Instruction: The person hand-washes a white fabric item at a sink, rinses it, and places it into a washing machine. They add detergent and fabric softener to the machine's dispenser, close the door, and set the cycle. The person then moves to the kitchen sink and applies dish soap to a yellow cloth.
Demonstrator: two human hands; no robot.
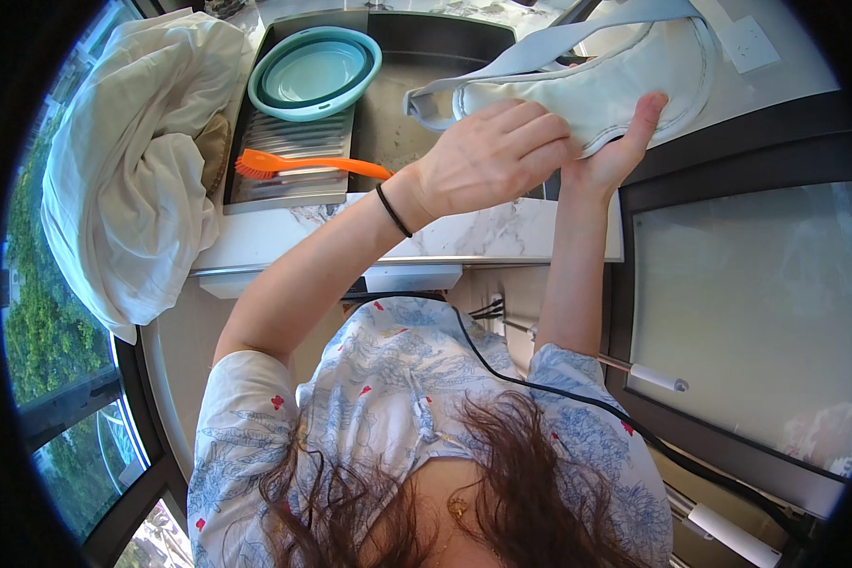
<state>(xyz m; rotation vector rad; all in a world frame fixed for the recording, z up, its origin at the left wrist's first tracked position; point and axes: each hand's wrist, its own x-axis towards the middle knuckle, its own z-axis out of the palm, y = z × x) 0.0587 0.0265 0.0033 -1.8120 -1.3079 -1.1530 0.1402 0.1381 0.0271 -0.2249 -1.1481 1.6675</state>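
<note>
Above the sink, a white padded piece with stitched edging and a pale grey-blue strap is held up at a tilt. My right hand supports it from below, its thumb pressed over the near side and most of its fingers behind. Against the piece's lower edge, my left hand is curled closed, with its fingertips hidden. Below the left wrist, an orange dish brush rests bristles down at the left, across a ridged metal drainer.
A turquoise collapsible basin sits at the left end of the dark sink. White cloth is heaped beside it, by the window. The marble-patterned counter edge runs before me. A black cable crosses my right side.
</note>
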